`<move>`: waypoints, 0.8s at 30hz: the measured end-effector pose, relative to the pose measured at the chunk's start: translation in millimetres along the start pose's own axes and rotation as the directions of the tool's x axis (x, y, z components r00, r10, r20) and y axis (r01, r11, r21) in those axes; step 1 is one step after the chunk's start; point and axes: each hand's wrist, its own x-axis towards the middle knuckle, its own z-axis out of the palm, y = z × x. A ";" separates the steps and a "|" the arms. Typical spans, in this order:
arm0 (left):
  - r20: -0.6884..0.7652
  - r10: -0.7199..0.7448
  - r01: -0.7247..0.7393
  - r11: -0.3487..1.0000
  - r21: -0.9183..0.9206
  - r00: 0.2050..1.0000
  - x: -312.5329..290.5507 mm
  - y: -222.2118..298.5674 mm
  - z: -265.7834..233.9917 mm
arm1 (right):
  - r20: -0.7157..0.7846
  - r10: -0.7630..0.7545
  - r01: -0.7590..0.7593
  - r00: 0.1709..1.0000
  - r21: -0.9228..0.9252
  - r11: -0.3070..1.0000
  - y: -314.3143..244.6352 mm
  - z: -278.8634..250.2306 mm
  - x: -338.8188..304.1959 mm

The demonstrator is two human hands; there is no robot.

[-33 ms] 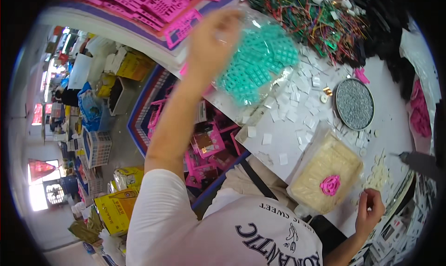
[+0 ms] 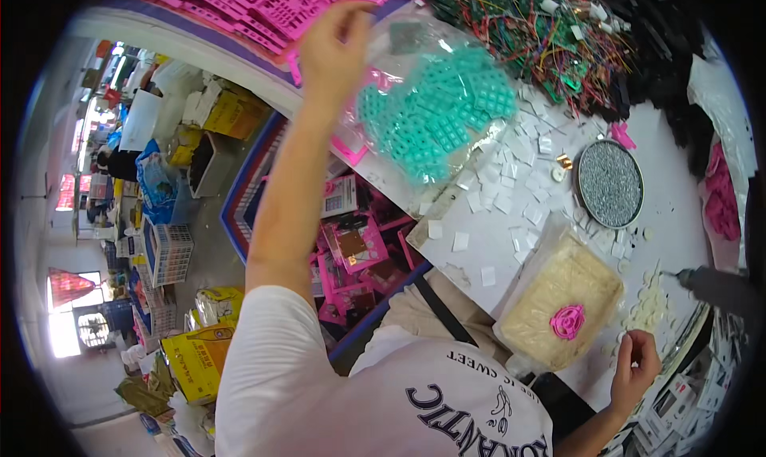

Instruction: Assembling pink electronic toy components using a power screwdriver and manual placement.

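- So our left hand (image 2: 335, 50) has swung leftward since the last frame: it was over the clear bag of teal pieces (image 2: 443, 110), now it's up by the pink frames (image 2: 267, 14).
- That uncovers more of the bag's left end, and we see more of the grey-and-white item (image 2: 339, 196) in the blue crate (image 2: 237, 205) now the forearm's shifted.
- Our right hand (image 2: 636, 361) has barely budged, sitting just beside the pale pieces (image 2: 650, 304) at the table's near right.
- Left fingers look curled; we honestly can't tell if they've got anything, and the hand covers part of the pink frames, which run out of view up top.
- Right fingers are curled toward the thumb, tips near a pale bit, can't tell if it's pinched.
- The dark tool (image 2: 718, 288) is cut off at the right, and our forearm hides some of the crate.
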 end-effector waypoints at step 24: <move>0.573 0.059 0.574 0.002 -0.819 0.817 -128.4 46.3 -22.9 | 0.054 -0.355 0.355 0.933 0.009 0.935 -9.1 -21.7 14.7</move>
